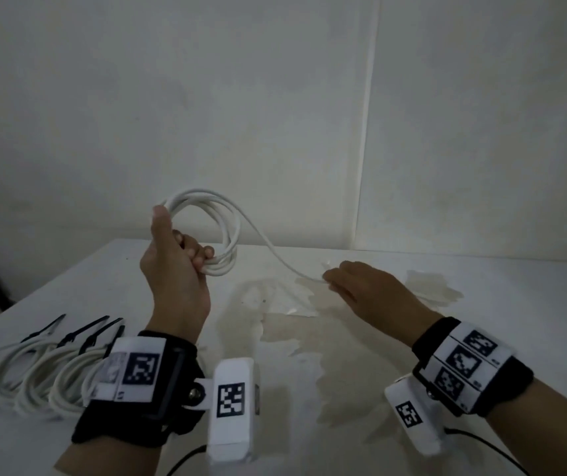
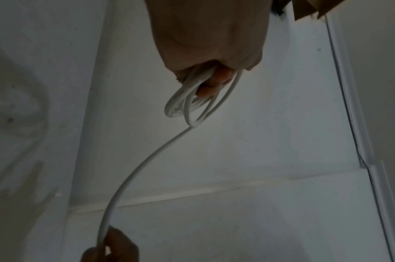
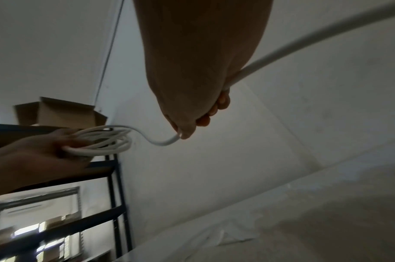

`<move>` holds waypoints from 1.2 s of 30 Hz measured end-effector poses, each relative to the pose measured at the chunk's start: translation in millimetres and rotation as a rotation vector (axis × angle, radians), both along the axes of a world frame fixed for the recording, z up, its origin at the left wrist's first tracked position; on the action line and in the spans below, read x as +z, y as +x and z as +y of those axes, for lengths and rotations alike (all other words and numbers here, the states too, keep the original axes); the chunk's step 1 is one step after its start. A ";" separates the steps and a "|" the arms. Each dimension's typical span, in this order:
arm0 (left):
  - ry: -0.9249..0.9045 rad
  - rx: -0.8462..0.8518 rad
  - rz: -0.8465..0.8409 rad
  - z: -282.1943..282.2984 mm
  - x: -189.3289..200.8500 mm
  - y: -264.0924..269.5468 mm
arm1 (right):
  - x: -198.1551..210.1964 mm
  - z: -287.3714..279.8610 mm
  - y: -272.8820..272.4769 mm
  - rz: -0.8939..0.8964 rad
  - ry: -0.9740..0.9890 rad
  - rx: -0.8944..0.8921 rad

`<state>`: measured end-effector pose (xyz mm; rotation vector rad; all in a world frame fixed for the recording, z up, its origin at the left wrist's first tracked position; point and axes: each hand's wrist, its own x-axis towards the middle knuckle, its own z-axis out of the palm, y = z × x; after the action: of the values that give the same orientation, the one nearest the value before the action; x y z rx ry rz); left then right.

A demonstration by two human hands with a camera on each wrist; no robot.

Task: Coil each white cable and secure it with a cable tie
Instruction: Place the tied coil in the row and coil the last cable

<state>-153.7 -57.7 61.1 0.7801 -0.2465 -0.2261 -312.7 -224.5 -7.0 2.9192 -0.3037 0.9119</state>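
My left hand (image 1: 175,255) is raised above the table and grips a coil of white cable (image 1: 222,228) made of several loops; the same coil (image 2: 187,99) shows under its fingers in the left wrist view. A free strand (image 1: 275,255) runs from the coil down to the right. My right hand (image 1: 354,283) holds that strand low over the table, its fingers curled round the cable (image 3: 169,141), whose loose tail (image 3: 304,46) passes on behind the palm.
Several coiled white cables (image 1: 27,379) bound with black cable ties (image 1: 79,333) lie at the table's near left. The white table (image 1: 481,338) has stained, peeling patches in the middle. A dark shelf rack (image 3: 113,186) with a cardboard box (image 3: 57,113) stands left.
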 end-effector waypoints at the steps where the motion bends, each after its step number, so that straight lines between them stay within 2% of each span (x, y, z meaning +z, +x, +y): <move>1: 0.025 0.020 -0.032 -1.3 -0.8 -1.6 | 2.0 4.7 3.1 -0.003 -0.083 0.023; 3: 0.075 0.046 -0.110 -4.5 -3.9 -4.8 | 7.2 16.8 7.5 0.022 -0.186 0.094; 10: 0.364 0.049 -0.462 -12.6 -22.6 -16.3 | 26.7 53.1 14.3 -0.061 -0.281 0.295; 13: 0.473 -0.052 -0.580 -13.2 -30.7 -21.6 | 36.7 58.8 15.2 -0.130 -0.292 0.322; 16: 0.563 -0.221 -0.639 -11.9 -35.6 -30.8 | 46.5 56.7 17.5 -0.235 -0.166 0.367; 19: 0.563 -0.351 -0.664 -8.0 -37.9 -38.7 | 52.2 52.2 16.7 -0.282 -0.028 0.392; 22: 0.555 -0.492 -0.603 -6.6 -36.9 -47.3 | 60.8 44.3 11.8 -0.288 0.281 0.331; 26: 0.439 -0.740 -0.362 -6.7 -28.7 -54.3 | 65.0 27.4 8.1 -0.254 0.471 0.301; 30: 0.423 -0.743 -0.354 -6.9 -28.3 -58.1 | 59.5 23.0 2.6 -0.165 0.769 0.231; 33: 0.333 -0.724 -0.212 -9.6 -26.9 -58.2 | 55.0 33.7 0.1 -0.097 0.919 0.200; 36: 0.229 -0.716 -0.075 -10.1 -21.9 -54.6 | 48.0 39.8 -5.7 -0.052 1.186 0.242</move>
<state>-208.4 -67.7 39.2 0.9045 -0.5753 -0.9135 -318.4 -184.7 41.0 4.0724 -0.7053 1.0946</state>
